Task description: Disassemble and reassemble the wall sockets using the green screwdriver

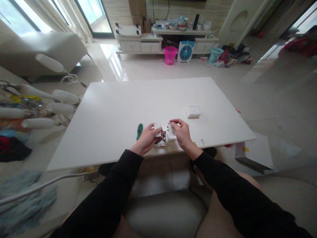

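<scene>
My left hand (147, 137) is closed on a white plastic socket piece (158, 126), held near the table's front edge. Just beneath it lies an open white box (161, 143) with dark and metallic parts inside, partly covered by my fingers. My right hand (182, 133) pinches a thin white plate (170, 127) over another white block (171, 137); whether the two are joined is unclear. Left of my hands rests a green-handled screwdriver (140, 131). A boxed white wall socket (193, 111) stands beyond my right hand.
The white table (119, 105) spans the middle of the view. A small pale item (202, 141) lies near its front edge. At the left, a lamp with white shades (65, 96) reaches close to the table. A white carton (255, 150) sits on the floor at right.
</scene>
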Demonstrator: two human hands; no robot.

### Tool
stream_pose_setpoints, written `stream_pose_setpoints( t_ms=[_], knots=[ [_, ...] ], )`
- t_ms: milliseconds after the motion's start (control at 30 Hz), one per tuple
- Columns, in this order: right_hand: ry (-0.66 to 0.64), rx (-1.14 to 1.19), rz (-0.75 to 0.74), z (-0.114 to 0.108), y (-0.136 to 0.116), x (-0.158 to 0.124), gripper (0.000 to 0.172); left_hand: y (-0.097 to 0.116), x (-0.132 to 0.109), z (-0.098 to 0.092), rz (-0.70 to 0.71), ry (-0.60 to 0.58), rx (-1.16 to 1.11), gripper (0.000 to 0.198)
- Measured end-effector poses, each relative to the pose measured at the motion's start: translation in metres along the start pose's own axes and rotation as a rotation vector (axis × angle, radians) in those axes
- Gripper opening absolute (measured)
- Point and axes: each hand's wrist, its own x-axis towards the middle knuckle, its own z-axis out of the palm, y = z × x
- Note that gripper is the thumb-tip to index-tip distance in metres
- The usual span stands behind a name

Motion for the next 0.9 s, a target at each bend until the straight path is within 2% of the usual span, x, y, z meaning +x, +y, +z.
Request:
stream_pose_setpoints(
  t_ms=[267, 400, 600, 900],
  knots=[
    [0.003, -0.031, -0.038, -0.0004, 0.0027, 0.0020, 0.029, -0.0025, 0.0022, -0.0030, 0.075, -0.046, 0.024, 0.035],
    [0.014, -0.044, -0.073, 0.0010, 0.0008, 0.0010, 0.027, -0.0022, 0.0029, -0.0032, 0.073, -0.023, 0.014, 0.041],
    [0.010, -0.057, -0.069, 0.0015, -0.0024, -0.0013, 0.026, -0.0007, 0.0028, -0.0033, 0.067, 0.038, 0.006, 0.041],
    [0.011, -0.037, -0.054, 0.0018, -0.0033, -0.0027, 0.025, -0.0006, 0.0038, -0.0045, 0.036, -0.012, -0.012, 0.038]
  ],
)
